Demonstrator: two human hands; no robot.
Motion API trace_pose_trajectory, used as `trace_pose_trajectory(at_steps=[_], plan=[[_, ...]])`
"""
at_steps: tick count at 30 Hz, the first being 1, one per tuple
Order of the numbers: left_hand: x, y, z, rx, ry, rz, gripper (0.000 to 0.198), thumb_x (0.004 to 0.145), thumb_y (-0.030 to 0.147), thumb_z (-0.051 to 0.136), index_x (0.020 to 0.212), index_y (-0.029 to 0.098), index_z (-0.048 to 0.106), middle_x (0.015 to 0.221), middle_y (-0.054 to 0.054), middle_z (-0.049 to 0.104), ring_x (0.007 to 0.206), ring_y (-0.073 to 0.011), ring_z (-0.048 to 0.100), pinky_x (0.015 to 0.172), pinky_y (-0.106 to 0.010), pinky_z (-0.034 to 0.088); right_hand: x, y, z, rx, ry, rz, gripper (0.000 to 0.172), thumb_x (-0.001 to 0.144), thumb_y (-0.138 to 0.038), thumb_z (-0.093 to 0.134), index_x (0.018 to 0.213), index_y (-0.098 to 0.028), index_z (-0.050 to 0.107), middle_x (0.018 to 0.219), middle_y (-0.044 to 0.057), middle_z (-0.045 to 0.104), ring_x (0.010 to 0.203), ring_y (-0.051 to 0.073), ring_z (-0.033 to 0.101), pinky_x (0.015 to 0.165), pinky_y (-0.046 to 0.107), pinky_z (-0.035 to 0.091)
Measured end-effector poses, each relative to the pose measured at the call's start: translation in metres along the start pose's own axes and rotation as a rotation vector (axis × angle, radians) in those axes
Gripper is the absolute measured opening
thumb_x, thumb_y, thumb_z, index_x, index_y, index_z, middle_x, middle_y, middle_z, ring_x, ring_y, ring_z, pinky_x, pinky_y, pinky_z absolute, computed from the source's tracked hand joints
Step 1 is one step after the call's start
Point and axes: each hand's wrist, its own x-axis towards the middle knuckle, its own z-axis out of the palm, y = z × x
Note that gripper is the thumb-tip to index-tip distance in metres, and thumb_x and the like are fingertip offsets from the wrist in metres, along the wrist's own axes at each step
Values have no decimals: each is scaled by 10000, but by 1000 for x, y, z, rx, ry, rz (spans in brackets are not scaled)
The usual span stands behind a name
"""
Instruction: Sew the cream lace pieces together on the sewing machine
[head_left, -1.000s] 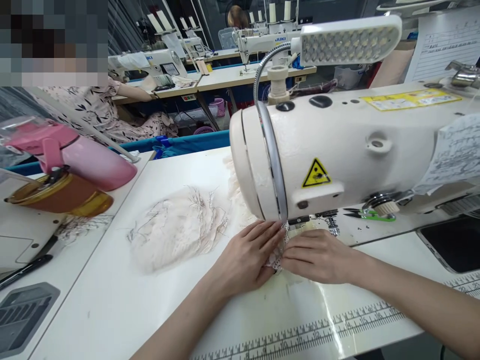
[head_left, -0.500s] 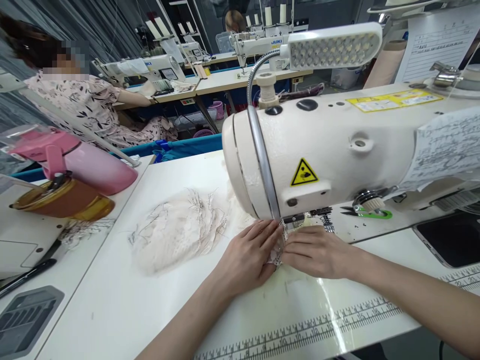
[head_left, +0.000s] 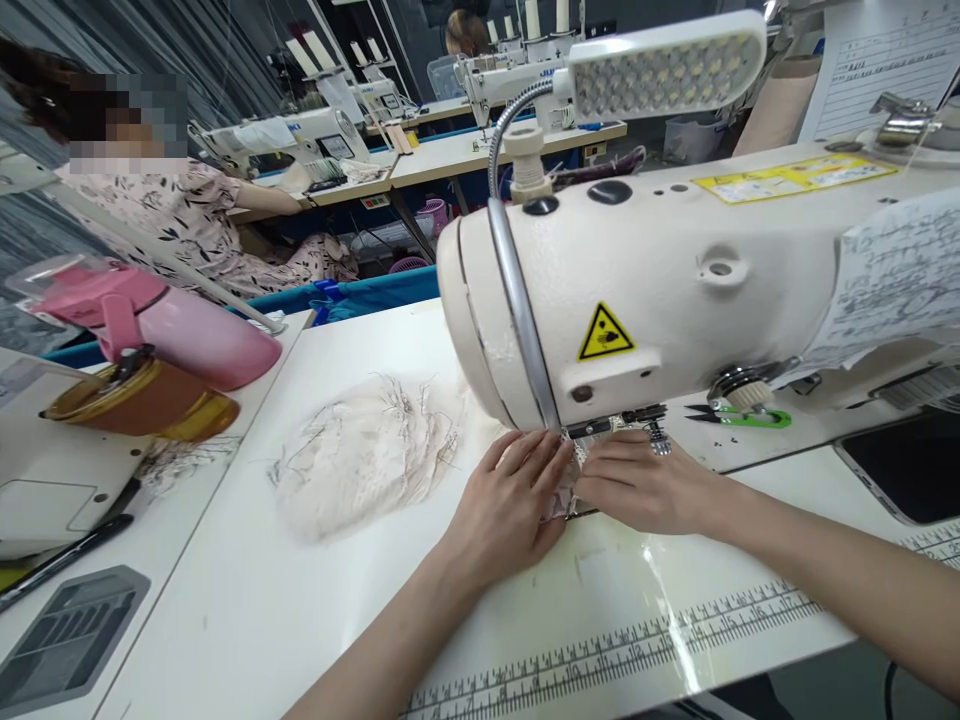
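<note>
At the head of a white sewing machine (head_left: 645, 290), a small piece of pale lace fabric (head_left: 559, 502) lies between my two hands. My left hand (head_left: 516, 495) bears on its left side, fingers bent toward the needle area and thumb nearer me. On the other side, my right hand (head_left: 646, 482) grips the lace edge, its fingers close together. The needle and most of the presser foot are hidden behind the machine head and my fingers. Left of my hands lies a heap of cream fabric pieces (head_left: 360, 455) with loose dark thread ends.
Green thread snips (head_left: 739, 415) and a phone (head_left: 904, 465) lie to the right. A ruler strip (head_left: 577, 670) runs along the front edge. At left are a pink bottle (head_left: 195, 325) and an amber cup (head_left: 150, 400). A lamp (head_left: 667, 65) overhangs the machine; a co-worker (head_left: 172, 210) sits beyond.
Both hands remain at the lace by the machine head, with small shifts of the fingers. The whole view has tilted and shifted slightly.
</note>
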Motion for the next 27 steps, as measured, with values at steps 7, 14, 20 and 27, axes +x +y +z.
trace_pose_trajectory(at_steps=[7, 14, 20, 27], plan=[[-1, 1, 0, 17, -19, -14, 538, 837, 323, 474, 1339, 127, 471, 1319, -126, 532, 1215, -291, 481, 1014, -459, 352, 6, 2, -14, -169, 31, 37, 209, 858, -62, 450, 765, -203, 574, 668, -36, 587, 757, 107, 518, 608, 237, 367], [-1, 3, 0, -10, -33, -35, 540, 845, 326, 490, 1350, 140, 456, 1333, -135, 515, 1240, -302, 454, 1015, -472, 341, 11, 6, -21, -187, 37, 9, 177, 893, -159, 511, 738, -201, 585, 704, -30, 622, 646, 106, 500, 569, 277, 339], [-2, 3, 1, -1, 1, -7, 518, 857, 276, 476, 1352, 126, 451, 1341, -145, 504, 1257, -312, 438, 1033, -504, 347, 7, 8, -18, -214, 38, 54, 143, 898, -174, 515, 799, -208, 613, 745, -44, 657, 615, 101, 529, 566, 314, 334], [-4, 7, 6, -9, 204, 150, 269, 917, 122, 412, 1101, 108, 608, 1214, -98, 617, 1128, -210, 578, 996, -389, 468, 6, 7, -18, -251, 55, 18, 170, 916, -170, 474, 860, -200, 632, 840, -41, 691, 646, 87, 566, 583, 309, 353]])
